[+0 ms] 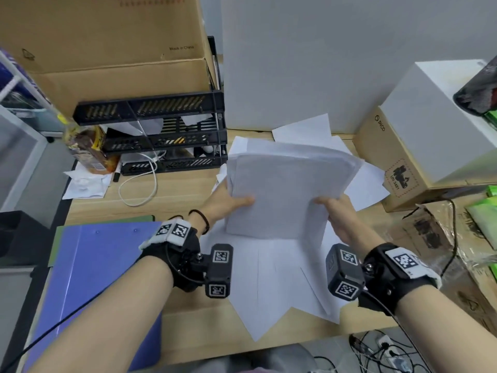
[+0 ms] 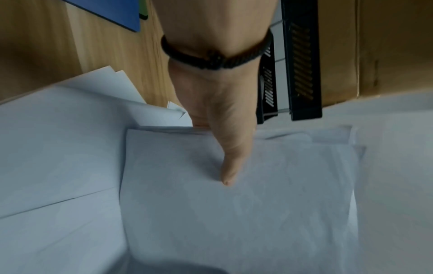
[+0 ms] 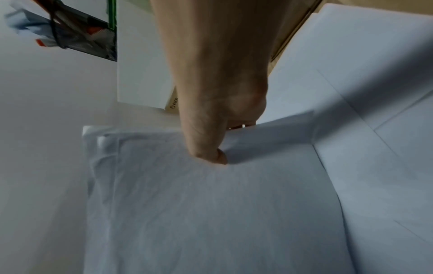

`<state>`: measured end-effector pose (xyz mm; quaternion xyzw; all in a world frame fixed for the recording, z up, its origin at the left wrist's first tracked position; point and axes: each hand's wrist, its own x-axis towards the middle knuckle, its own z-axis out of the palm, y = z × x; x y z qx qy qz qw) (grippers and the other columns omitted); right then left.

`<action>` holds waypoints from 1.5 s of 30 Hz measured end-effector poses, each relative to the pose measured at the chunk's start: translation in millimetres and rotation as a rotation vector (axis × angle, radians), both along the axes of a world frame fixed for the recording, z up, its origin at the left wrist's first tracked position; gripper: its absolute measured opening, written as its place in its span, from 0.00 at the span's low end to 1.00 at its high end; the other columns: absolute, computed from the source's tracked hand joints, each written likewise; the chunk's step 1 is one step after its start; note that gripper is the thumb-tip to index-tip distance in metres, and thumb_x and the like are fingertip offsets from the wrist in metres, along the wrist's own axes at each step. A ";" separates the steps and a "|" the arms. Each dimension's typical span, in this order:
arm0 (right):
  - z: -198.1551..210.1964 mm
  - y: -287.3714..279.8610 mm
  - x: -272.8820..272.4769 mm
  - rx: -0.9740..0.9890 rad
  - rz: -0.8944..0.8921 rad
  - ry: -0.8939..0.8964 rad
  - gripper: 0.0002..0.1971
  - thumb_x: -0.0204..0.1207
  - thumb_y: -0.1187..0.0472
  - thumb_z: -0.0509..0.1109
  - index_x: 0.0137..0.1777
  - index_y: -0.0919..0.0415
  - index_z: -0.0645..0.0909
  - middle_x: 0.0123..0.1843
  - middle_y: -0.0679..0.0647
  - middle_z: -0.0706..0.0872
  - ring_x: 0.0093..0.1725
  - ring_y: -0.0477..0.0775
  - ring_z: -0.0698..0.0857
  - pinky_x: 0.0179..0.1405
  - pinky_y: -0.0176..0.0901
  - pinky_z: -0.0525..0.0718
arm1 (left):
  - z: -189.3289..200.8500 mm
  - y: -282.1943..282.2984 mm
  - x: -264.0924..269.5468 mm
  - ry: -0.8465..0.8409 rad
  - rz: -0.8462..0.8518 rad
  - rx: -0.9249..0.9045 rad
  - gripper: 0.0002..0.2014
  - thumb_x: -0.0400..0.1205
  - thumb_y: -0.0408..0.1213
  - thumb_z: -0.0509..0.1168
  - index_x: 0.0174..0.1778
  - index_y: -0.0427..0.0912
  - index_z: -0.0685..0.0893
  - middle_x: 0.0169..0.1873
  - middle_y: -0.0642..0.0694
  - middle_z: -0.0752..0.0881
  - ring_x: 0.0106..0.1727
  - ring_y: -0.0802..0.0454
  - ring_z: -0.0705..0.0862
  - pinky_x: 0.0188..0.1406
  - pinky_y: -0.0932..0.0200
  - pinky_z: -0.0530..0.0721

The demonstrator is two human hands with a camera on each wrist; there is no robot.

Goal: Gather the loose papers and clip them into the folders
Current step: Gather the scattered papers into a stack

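Both hands pinch the paper stack [image 1: 290,189]: left hand [image 1: 226,203] and right hand [image 1: 337,214] on opposite side edges, thumbs on the face, stack near upright over loose sheets [image 1: 282,281] on the wooden desk [image 1: 188,189]. Blue folder [image 1: 107,265] lies flat left of the stack, nearer the left hand. Boxes crowd behind.

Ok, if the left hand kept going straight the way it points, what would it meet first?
Probably the stack of papers that the left hand already grips; beyond it likely the brown PICO box, though depth is unclear.
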<state>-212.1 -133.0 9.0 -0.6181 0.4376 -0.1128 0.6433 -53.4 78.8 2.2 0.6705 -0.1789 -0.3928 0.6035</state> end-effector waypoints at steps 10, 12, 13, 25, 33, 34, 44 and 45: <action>6.7 -2.2 -3.3 -0.018 -0.027 0.047 0.16 0.68 0.79 0.63 0.50 0.64 0.82 0.48 0.60 0.87 0.51 0.61 0.83 0.47 0.48 0.78 | 2.8 -16.3 -13.2 0.031 0.057 0.033 0.27 0.72 0.37 0.78 0.66 0.40 0.80 0.60 0.47 0.87 0.58 0.53 0.87 0.57 0.58 0.86; 20.1 -3.0 2.8 -0.026 -0.018 -0.044 0.15 0.69 0.78 0.64 0.51 0.63 0.83 0.48 0.58 0.88 0.51 0.60 0.84 0.48 0.47 0.80 | 25.8 -20.8 -7.7 0.032 0.104 -0.049 0.22 0.71 0.32 0.78 0.61 0.38 0.84 0.56 0.44 0.89 0.53 0.51 0.89 0.51 0.57 0.88; 28.1 -3.9 6.9 -0.027 -0.014 -0.099 0.15 0.70 0.77 0.66 0.53 0.62 0.83 0.51 0.58 0.89 0.52 0.59 0.85 0.50 0.47 0.80 | 39.3 -22.6 -4.6 0.032 0.128 -0.092 0.19 0.71 0.30 0.78 0.58 0.38 0.85 0.53 0.44 0.90 0.50 0.51 0.90 0.49 0.57 0.89; 8.8 11.6 -2.0 -0.081 -0.003 -0.032 0.16 0.75 0.76 0.60 0.51 0.55 0.79 0.51 0.51 0.83 0.53 0.52 0.80 0.50 0.41 0.78 | 23.8 -12.9 -17.3 0.005 0.035 -0.076 0.12 0.75 0.32 0.75 0.52 0.47 0.86 0.51 0.50 0.90 0.51 0.56 0.90 0.54 0.57 0.86; 44.1 -27.1 -8.6 -0.099 -0.144 -0.247 0.17 0.70 0.73 0.60 0.48 0.53 0.82 0.51 0.51 0.87 0.48 0.50 0.82 0.46 0.38 0.78 | 47.9 -48.0 -13.6 -0.004 0.093 -0.228 0.16 0.73 0.24 0.75 0.54 0.42 0.86 0.48 0.50 0.91 0.49 0.55 0.89 0.51 0.60 0.86; 39.9 -29.3 -13.9 -0.102 -0.102 -0.186 0.17 0.72 0.74 0.59 0.49 0.53 0.82 0.51 0.50 0.86 0.48 0.49 0.82 0.47 0.37 0.78 | 41.2 -48.6 -14.2 -0.002 0.084 -0.193 0.17 0.73 0.25 0.75 0.56 0.42 0.85 0.49 0.51 0.91 0.50 0.56 0.89 0.52 0.61 0.85; -10.5 -40.4 -31.0 0.036 0.014 0.066 0.17 0.78 0.77 0.55 0.57 0.56 0.74 0.49 0.42 0.80 0.53 0.44 0.74 0.59 0.38 0.67 | -18.9 -63.1 -33.3 -0.064 0.209 0.097 0.23 0.76 0.22 0.64 0.67 0.38 0.76 0.54 0.50 0.84 0.55 0.54 0.81 0.60 0.58 0.78; -11.4 -41.4 -27.1 0.035 0.029 0.057 0.17 0.77 0.78 0.55 0.54 0.57 0.75 0.47 0.42 0.80 0.50 0.43 0.75 0.55 0.37 0.71 | -18.5 -67.8 -35.7 -0.058 0.223 0.095 0.23 0.75 0.21 0.63 0.68 0.37 0.76 0.54 0.49 0.84 0.55 0.54 0.81 0.58 0.59 0.78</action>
